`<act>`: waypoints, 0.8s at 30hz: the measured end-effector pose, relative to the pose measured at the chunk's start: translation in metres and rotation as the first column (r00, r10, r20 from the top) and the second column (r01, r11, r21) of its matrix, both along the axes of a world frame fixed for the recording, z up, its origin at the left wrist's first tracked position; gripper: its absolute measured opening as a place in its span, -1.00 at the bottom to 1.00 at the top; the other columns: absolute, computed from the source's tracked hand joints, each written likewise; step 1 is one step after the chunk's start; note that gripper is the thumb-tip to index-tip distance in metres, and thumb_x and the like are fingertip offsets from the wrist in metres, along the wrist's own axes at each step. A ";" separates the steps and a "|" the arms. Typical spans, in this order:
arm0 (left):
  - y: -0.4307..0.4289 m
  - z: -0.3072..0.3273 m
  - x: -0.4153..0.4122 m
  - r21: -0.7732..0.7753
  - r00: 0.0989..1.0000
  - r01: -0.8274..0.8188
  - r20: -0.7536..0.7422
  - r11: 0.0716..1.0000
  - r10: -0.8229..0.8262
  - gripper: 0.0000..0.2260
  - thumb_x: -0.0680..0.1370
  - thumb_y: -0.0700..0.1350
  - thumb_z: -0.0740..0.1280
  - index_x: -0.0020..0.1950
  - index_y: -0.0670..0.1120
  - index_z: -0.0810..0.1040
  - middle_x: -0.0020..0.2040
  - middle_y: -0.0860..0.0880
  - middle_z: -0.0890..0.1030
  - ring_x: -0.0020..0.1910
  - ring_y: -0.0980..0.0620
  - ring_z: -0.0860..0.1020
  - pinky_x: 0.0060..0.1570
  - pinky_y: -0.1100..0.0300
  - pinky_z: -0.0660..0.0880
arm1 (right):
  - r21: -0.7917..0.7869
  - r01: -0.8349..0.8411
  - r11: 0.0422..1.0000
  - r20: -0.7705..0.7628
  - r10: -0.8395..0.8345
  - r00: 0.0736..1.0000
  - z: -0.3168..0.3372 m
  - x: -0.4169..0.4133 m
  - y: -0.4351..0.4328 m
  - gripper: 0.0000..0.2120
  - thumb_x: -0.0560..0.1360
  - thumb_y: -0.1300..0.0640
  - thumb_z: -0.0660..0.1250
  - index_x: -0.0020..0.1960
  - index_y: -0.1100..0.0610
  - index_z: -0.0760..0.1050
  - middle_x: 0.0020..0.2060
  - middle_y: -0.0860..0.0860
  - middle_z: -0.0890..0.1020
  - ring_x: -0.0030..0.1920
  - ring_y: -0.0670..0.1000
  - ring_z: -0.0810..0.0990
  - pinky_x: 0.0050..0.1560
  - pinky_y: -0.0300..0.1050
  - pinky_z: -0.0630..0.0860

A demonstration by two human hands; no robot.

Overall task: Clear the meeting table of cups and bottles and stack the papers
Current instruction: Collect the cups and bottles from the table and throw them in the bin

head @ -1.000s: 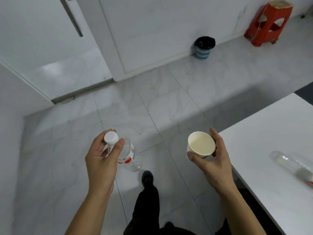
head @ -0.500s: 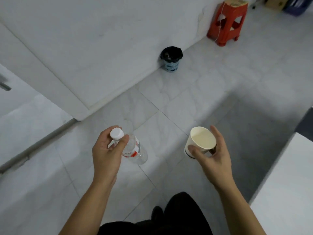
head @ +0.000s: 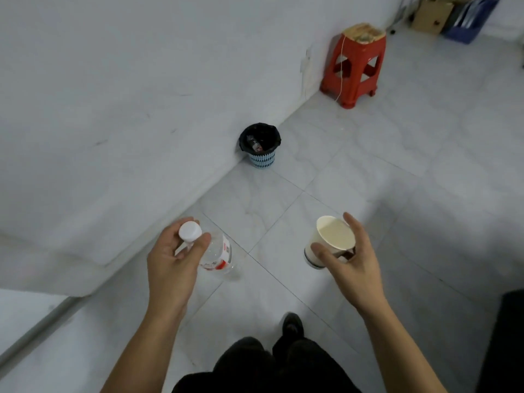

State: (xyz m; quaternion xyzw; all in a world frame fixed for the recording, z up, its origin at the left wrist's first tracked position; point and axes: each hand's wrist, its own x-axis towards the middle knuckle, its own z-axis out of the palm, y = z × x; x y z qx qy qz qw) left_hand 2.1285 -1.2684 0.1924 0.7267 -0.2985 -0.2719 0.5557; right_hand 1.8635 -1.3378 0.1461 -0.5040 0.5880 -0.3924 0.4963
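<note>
My left hand (head: 170, 268) grips a clear plastic bottle (head: 217, 255) with a white cap and a red-and-white label, holding it by the neck with the body tilted away. My right hand (head: 348, 265) holds a white paper cup (head: 330, 239) between thumb and fingers, its open mouth facing up. Both are held over the tiled floor. A small blue waste bin (head: 261, 147) lined with a black bag stands against the wall ahead, with a bottle visible inside it.
A red plastic stool (head: 355, 63) stands by the wall beyond the bin. A cardboard box (head: 431, 14) and a blue file box (head: 467, 21) sit at the top right. A dark edge (head: 504, 336) shows at the lower right. My dark trousers and shoe (head: 292, 327) are below.
The view has swung right and moved closer to the bin; the white table has left the frame. Both hands keep their hold on the bottle and cup.
</note>
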 end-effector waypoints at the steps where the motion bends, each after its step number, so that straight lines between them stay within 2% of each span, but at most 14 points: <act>1: -0.027 0.011 0.008 -0.018 1.000 -0.015 0.001 1.000 0.015 -0.70 0.49 -0.25 0.48 0.12 0.08 0.62 0.14 0.08 0.67 0.17 0.16 0.61 -0.02 0.44 0.51 | 0.004 -0.019 1.000 -0.008 0.019 1.000 0.010 0.008 -0.030 -0.27 0.42 0.09 0.55 0.47 -0.20 0.28 0.26 -0.10 0.50 0.19 -0.05 0.56 0.01 -0.33 0.49; 4: -0.098 0.029 0.031 -0.077 0.998 -0.045 0.030 0.996 0.047 -0.70 0.50 -0.26 0.47 0.13 0.09 0.61 0.14 0.09 0.67 0.14 0.22 0.61 -0.03 0.48 0.49 | -0.015 -0.056 0.998 -0.024 0.056 0.998 0.029 0.035 -0.116 -0.27 0.43 0.07 0.54 0.48 -0.21 0.28 0.23 -0.22 0.48 0.16 -0.10 0.56 0.00 -0.25 0.52; 7: -0.173 0.013 0.054 -0.079 0.995 -0.100 0.013 0.992 0.101 -0.71 0.51 -0.25 0.46 0.14 0.08 0.61 0.13 0.11 0.66 0.14 0.22 0.60 -0.05 0.47 0.51 | -0.017 -0.095 0.995 -0.050 0.094 0.994 0.021 0.064 -0.202 -0.27 0.42 0.06 0.55 0.47 -0.21 0.28 0.21 -0.29 0.46 0.12 -0.12 0.56 0.00 -0.22 0.53; 12: -0.316 -0.030 0.100 -0.016 0.991 -0.128 -0.051 0.992 0.127 -0.71 0.50 -0.24 0.47 0.16 0.05 0.62 0.14 0.10 0.66 0.19 0.10 0.59 0.04 0.30 0.47 | 0.023 -0.099 0.995 -0.140 0.102 0.985 -0.009 0.113 -0.348 -0.22 0.41 0.01 0.55 0.50 -0.19 0.24 0.24 -0.21 0.48 0.16 -0.10 0.56 0.01 -0.28 0.47; 16: -0.435 -0.034 0.136 0.024 0.990 -0.109 -0.083 0.994 0.110 -0.71 0.50 -0.24 0.47 0.14 0.07 0.61 0.14 0.07 0.66 0.19 0.08 0.59 0.12 0.19 0.49 | 0.046 -0.145 0.988 -0.222 0.152 0.963 -0.006 0.142 -0.452 -0.19 0.40 -0.04 0.55 0.54 -0.15 0.21 0.35 -0.12 0.45 0.22 -0.03 0.52 0.13 -0.17 0.46; 19: -0.537 -0.024 0.163 0.015 0.997 -0.053 -0.058 0.998 0.054 -0.72 0.50 -0.24 0.48 0.13 0.05 0.61 0.13 0.07 0.66 0.18 0.10 0.59 0.10 0.21 0.51 | 0.027 -0.130 0.991 -0.241 0.132 0.962 0.007 0.162 -0.535 -0.19 0.40 -0.03 0.55 0.53 -0.15 0.22 0.33 -0.12 0.45 0.20 -0.03 0.52 0.10 -0.22 0.44; 22: -0.624 -0.018 0.175 0.030 0.999 0.038 0.018 0.999 -0.039 -0.73 0.50 -0.23 0.47 0.15 0.01 0.61 0.11 0.13 0.65 0.12 0.24 0.58 -0.03 0.41 0.50 | 0.042 -0.101 0.994 -0.224 0.108 0.969 0.008 0.175 -0.604 -0.20 0.40 0.00 0.56 0.53 -0.12 0.25 0.31 -0.14 0.46 0.19 -0.05 0.52 0.06 -0.29 0.41; 24: -0.673 -0.026 0.180 0.062 0.996 0.068 0.044 0.996 -0.071 -0.73 0.51 -0.22 0.47 0.15 0.03 0.61 0.09 0.19 0.64 0.06 0.35 0.56 -0.09 0.49 0.47 | 0.081 -0.087 0.993 -0.223 0.103 0.969 -0.002 0.182 -0.645 -0.20 0.39 0.00 0.56 0.53 -0.11 0.26 0.32 -0.12 0.47 0.20 -0.04 0.53 0.11 -0.24 0.43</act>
